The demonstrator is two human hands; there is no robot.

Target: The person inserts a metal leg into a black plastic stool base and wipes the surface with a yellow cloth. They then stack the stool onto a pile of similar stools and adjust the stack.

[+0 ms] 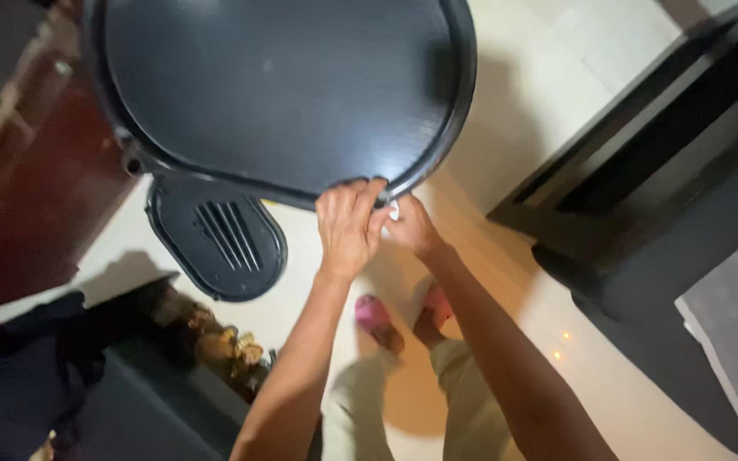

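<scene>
A large round black table top (284, 85) with a raised rim fills the upper middle of the view. My left hand (348, 226) grips its near rim, fingers curled over the edge. My right hand (412, 226) is right beside it, under the rim, pinching a small white thing (393, 210) against the edge. Both forearms reach up from the bottom of the picture. What the white thing is I cannot tell.
A black slotted chair seat (219, 239) stands below the table on the pale tiled floor (574, 367). Dark wooden furniture (668, 162) is at right, a red-brown cabinet (27, 188) at left, dark cloth (27, 358) at lower left. My feet in pink slippers (373, 314) are below.
</scene>
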